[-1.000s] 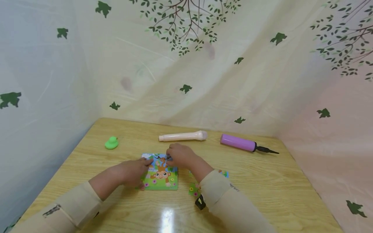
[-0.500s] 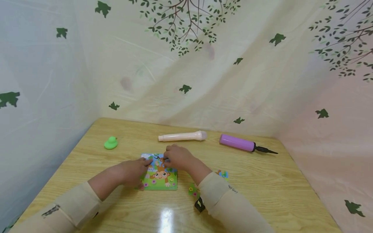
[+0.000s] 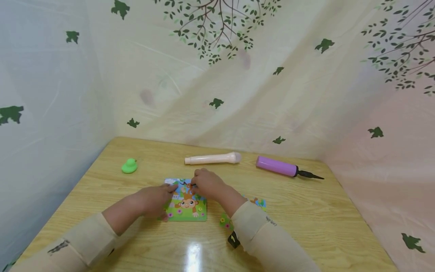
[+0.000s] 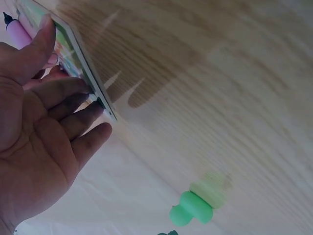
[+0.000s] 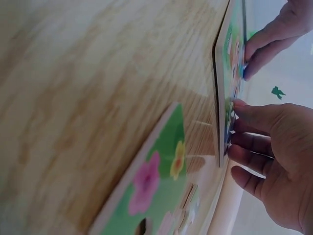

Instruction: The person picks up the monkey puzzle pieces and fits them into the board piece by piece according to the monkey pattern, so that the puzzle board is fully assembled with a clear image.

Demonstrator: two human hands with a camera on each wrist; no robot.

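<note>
A jigsaw puzzle board [image 3: 187,213] with a monkey, flowers and blue sky lies on the wooden table. My left hand [image 3: 154,202] rests along the board's left side, its thumb near the front corner and a finger reaching over the sky area. In the left wrist view, the left hand's fingertips [image 4: 100,105] sit right at the board's edge. At the upper right of the picture, my right hand [image 3: 209,184] pinches a puzzle piece [image 5: 231,113], with thumb and fingers bent close over the board. Most of that piece is hidden by the fingers.
Loose puzzle pieces [image 3: 225,221] lie beside the right forearm, partly covered by it; a black strap piece [image 3: 233,240] shows at the right sleeve. Behind stand a green toy duck [image 3: 130,166], a pale toy microphone [image 3: 212,158] and a purple hand pump [image 3: 276,166]. A printed curtain [image 3: 217,83] surrounds the table.
The right hand has shifted very slightly left at the board's upper right. The left hand stays in place, and the board has not moved visibly.
</note>
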